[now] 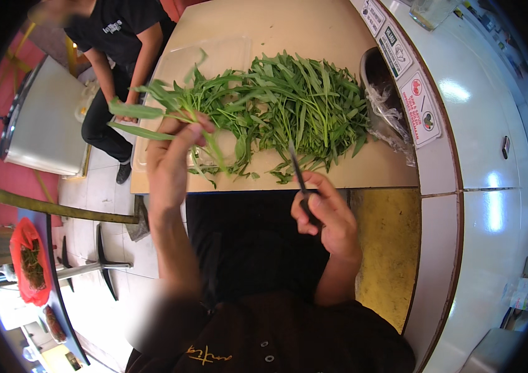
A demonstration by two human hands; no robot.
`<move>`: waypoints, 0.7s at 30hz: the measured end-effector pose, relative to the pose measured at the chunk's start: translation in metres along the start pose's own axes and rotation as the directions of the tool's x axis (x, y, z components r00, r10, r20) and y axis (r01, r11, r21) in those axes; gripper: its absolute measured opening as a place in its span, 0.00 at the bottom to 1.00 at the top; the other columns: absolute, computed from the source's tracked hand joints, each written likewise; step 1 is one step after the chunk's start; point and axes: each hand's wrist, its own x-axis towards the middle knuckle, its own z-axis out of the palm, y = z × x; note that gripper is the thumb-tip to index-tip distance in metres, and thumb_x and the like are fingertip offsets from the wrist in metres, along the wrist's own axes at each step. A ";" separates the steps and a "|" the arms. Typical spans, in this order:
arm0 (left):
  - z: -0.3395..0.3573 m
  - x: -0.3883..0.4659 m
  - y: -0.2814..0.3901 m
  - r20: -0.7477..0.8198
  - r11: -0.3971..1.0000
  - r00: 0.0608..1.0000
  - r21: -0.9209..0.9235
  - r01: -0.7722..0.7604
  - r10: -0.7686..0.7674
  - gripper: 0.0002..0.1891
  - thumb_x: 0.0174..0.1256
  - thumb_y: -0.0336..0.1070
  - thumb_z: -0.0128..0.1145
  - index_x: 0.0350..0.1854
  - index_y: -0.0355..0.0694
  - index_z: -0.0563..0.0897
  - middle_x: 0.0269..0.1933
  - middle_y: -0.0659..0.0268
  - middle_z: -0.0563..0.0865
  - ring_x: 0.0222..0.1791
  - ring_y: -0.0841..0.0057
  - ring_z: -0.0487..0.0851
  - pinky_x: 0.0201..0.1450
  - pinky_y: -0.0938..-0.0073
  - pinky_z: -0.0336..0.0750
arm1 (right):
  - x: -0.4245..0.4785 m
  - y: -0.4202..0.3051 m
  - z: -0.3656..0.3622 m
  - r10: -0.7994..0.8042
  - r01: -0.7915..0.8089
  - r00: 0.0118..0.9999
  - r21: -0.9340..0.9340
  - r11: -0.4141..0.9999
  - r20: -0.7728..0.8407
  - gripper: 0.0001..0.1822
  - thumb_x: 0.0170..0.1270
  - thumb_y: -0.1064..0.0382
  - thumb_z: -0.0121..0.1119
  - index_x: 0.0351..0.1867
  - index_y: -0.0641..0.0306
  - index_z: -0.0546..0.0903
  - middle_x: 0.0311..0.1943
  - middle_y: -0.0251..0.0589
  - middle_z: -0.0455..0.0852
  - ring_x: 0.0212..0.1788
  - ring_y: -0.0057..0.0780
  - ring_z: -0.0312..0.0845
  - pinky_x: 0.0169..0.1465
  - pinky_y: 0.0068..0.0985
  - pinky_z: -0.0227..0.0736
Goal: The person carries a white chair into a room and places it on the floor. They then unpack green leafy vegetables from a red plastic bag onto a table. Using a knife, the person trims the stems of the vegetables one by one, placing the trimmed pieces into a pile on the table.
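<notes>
Between the fingers of my left hand (pixel 173 149) is a sprig of leafy greens (pixel 156 112), its leaves fanned to the left and blurred. My right hand (pixel 327 214) grips the dark handle of a small knife (pixel 296 163), whose blade points up toward the pile. A large heap of long-leaved greens, like water spinach (pixel 310 102), lies on the tan table (pixel 310 23). Looser leaves and stems spread left from the heap, partly over a clear plastic tray (pixel 175 60) that my left hand partly hides.
A dark bowl (pixel 371 70) with crumpled clear plastic film (pixel 385 109) stands at the heap's right, beside a tiled ledge (pixel 436 172) bearing printed signs. Another person (pixel 124 51) in black sits at the upper left. A red plastic bag (pixel 21 261) lies on a side table at the left.
</notes>
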 end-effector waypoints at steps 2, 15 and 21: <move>-0.021 0.016 -0.004 0.007 0.974 0.999 0.224 0.030 -0.032 0.09 0.68 0.37 0.64 0.38 0.35 0.87 0.35 0.67 0.86 0.30 0.80 0.77 0.37 0.75 0.72 | 0.005 -0.001 0.001 -0.172 0.138 0.964 -0.173 0.975 -0.202 0.20 0.79 0.56 0.51 0.64 0.64 0.74 0.24 0.31 0.73 0.25 0.15 0.61 0.31 0.17 0.58; 0.017 -0.005 -0.012 -0.139 0.691 0.965 0.721 -0.056 0.222 0.11 0.62 0.39 0.72 0.38 0.37 0.87 0.31 0.66 0.83 0.29 0.78 0.77 0.31 0.73 0.69 | 0.046 -0.004 0.001 -0.674 -0.099 0.564 -0.850 0.518 -0.477 0.12 0.65 0.60 0.71 0.39 0.69 0.87 0.17 0.32 0.73 0.20 0.17 0.66 0.25 0.21 0.60; 0.075 -0.022 -0.031 0.289 0.961 0.918 0.025 0.276 -0.271 0.10 0.73 0.36 0.62 0.44 0.33 0.87 0.38 0.68 0.87 0.34 0.85 0.78 0.43 0.80 0.74 | 0.041 0.022 0.024 -0.696 0.125 0.637 -0.847 0.517 -0.331 0.09 0.62 0.63 0.73 0.35 0.66 0.87 0.16 0.28 0.70 0.19 0.14 0.60 0.23 0.21 0.55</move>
